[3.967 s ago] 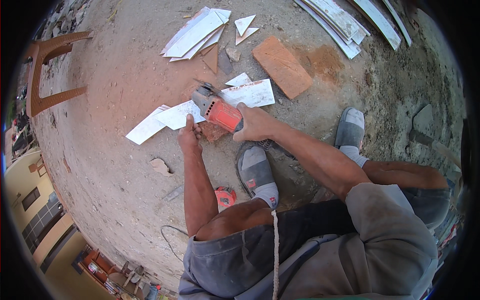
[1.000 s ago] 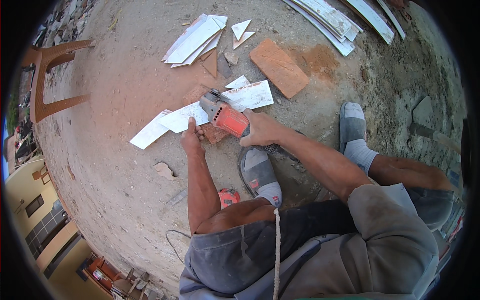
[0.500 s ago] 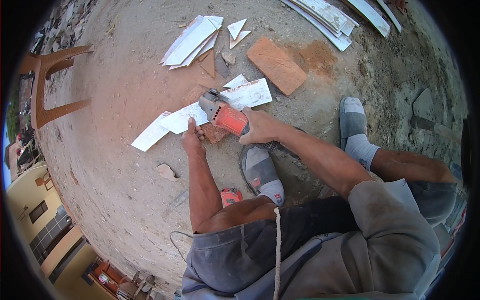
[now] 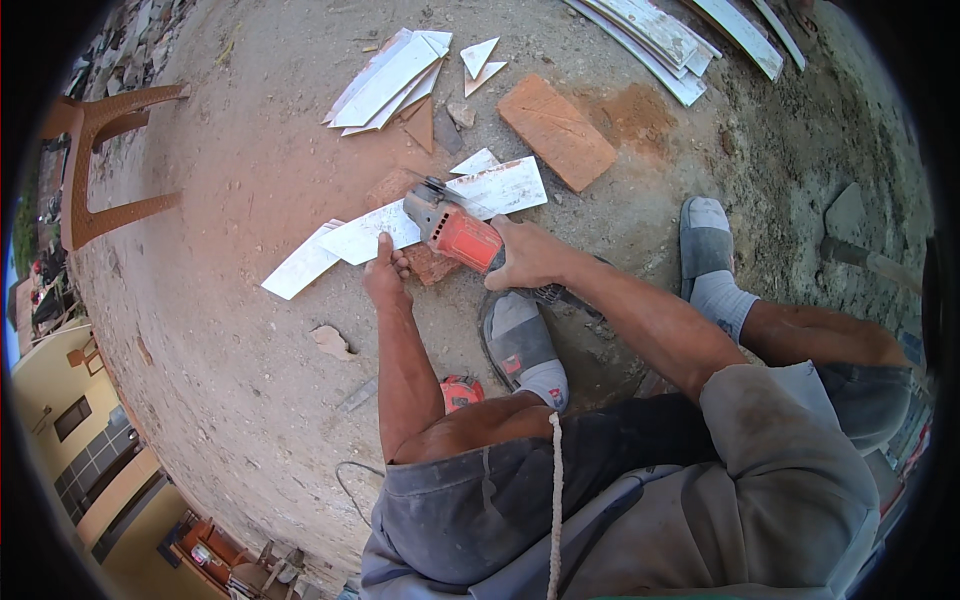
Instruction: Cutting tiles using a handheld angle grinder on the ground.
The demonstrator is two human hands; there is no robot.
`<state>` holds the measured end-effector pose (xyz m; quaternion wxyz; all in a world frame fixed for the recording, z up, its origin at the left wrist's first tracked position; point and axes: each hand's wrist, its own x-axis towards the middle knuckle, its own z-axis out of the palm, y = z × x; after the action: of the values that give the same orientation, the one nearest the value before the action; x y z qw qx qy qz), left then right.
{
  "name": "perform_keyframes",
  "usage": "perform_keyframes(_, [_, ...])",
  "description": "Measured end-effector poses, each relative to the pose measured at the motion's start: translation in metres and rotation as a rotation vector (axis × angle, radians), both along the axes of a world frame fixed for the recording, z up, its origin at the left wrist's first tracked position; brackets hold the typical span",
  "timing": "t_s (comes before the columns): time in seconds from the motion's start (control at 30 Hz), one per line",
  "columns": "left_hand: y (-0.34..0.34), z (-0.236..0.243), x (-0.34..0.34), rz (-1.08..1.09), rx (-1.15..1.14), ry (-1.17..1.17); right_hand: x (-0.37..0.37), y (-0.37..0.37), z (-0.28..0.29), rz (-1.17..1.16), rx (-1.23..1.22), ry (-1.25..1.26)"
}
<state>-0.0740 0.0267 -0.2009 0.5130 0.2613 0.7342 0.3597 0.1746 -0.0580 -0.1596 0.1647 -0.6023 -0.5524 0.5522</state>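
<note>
My right hand (image 4: 525, 250) is closed round the rear of a red-and-grey angle grinder (image 4: 465, 238), whose disc head lies over a white tile strip (image 4: 370, 232). My left hand (image 4: 385, 270) grips that strip's near edge, thumb on top. The strip rests across a rough red brick (image 4: 430, 265), overlapping another white piece (image 4: 300, 265) at its left end. A second white strip (image 4: 505, 185) lies to the right of the grinder head, with a small triangular offcut (image 4: 475, 163) behind it.
Stacked white pieces (image 4: 390, 75), triangular offcuts (image 4: 480, 55), an orange brick (image 4: 555, 130) and long strips (image 4: 650, 40) lie beyond. A brown plastic chair (image 4: 130, 210) is left, a shovel (image 4: 845, 220) right. A red round object (image 4: 462, 393) lies near my left knee; my sandalled feet (image 4: 525, 345) flank the work.
Over four seconds my hands and the grinder have shifted slightly right in the view. Both grips are the same, and the tile pieces lie in much the same arrangement.
</note>
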Motion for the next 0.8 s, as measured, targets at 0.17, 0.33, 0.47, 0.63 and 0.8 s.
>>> perform_keyframes(0.17, [0.001,-0.003,-0.003,-0.008,0.008,-0.017,-0.004,0.004,-0.007,-0.003,0.01,-0.001])
perform_keyframes(0.33, [0.0,-0.005,-0.002,-0.011,0.021,-0.011,-0.003,0.003,-0.008,-0.01,0.019,0.0])
perform_keyframes(0.47, [0.0,-0.003,-0.002,-0.015,0.03,-0.017,-0.001,0.002,0.001,0.002,0.006,-0.012])
perform_keyframes(0.63, [0.0,-0.004,-0.002,-0.006,0.024,-0.018,0.0,-0.002,-0.002,0.0,0.028,-0.006])
perform_keyframes(0.8, [0.0,-0.005,-0.001,0.006,0.022,-0.023,0.001,-0.008,-0.005,-0.008,0.057,0.004])
